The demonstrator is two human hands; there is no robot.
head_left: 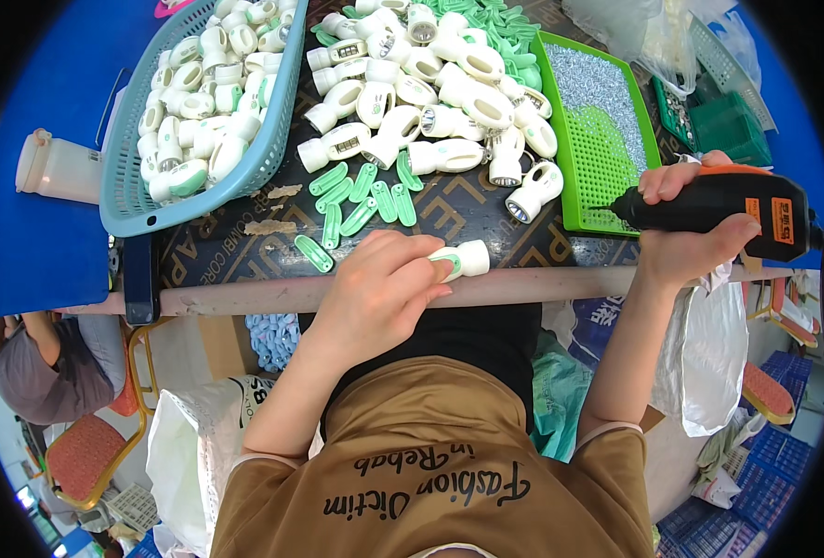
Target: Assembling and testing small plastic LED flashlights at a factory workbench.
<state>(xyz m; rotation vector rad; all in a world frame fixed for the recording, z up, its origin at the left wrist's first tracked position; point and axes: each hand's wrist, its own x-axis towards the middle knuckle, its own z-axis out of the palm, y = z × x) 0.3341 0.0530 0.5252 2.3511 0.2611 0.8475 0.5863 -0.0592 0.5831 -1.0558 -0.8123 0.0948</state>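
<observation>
- Flashlight (468,259), white with a green panel, sits at the near edge of the desk (468,221); my left hand (384,284) is closed around its handle end, the white head poking out to the right.
- Its shell looks like hard plastic, so I'd expect it light, stiff and a little slick; I'd hold it by the rounded handle and spare the head, whose lens I can't see.
- Further right, the lime-green tray (572,191) holds small silvery pieces.
- Rightmost, my right hand (681,249) is wrapped around the black power screwdriver (723,206), tip leftward; likely heavier, best gripped by its thick body.
</observation>
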